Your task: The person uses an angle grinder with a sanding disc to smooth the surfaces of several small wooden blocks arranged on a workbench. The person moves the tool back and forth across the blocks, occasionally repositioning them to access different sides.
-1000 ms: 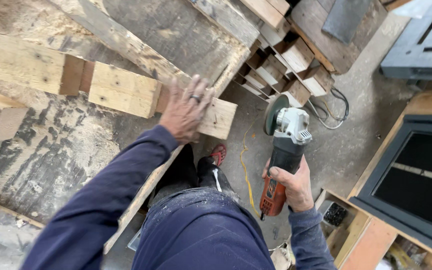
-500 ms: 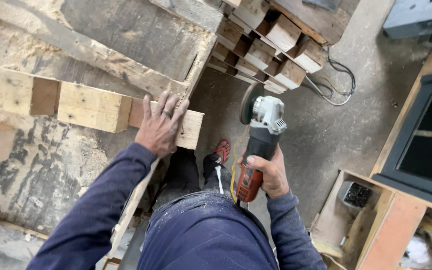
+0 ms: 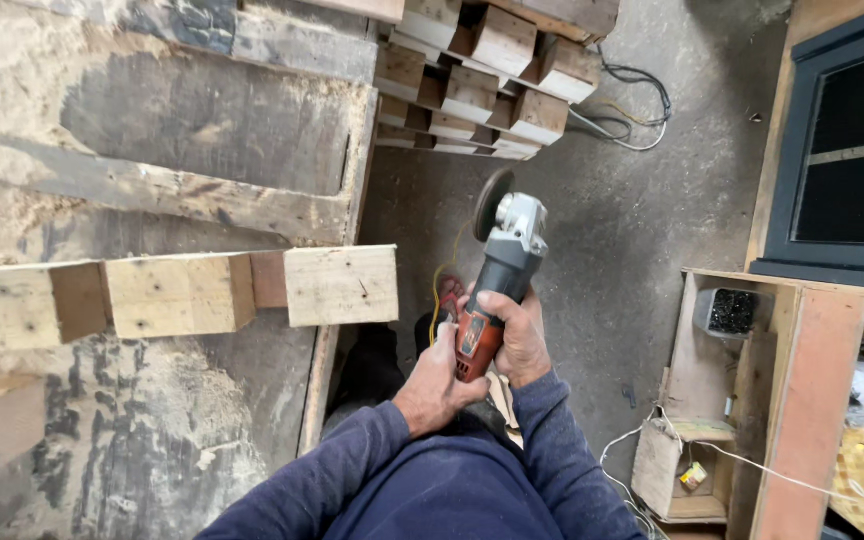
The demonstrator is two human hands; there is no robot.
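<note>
Off the notched timber (image 3: pixel 182 295) on the dusty tabletop (image 3: pixel 152 440), the left hand (image 3: pixel 437 385) has joined the right hand (image 3: pixel 517 335), both sets of fingers gripping the orange-handled angle grinder (image 3: pixel 497 280) held above the floor (image 3: pixel 632 250).

- long navy blue sweatshirt sleeves, ribbed at the cuffs, cover both arms to the wrists
- left hand (image 3: pixel 437 385) and right hand (image 3: pixel 517 335) bare, ungloved
- same navy fabric across the chest
- dark trousers below
</note>
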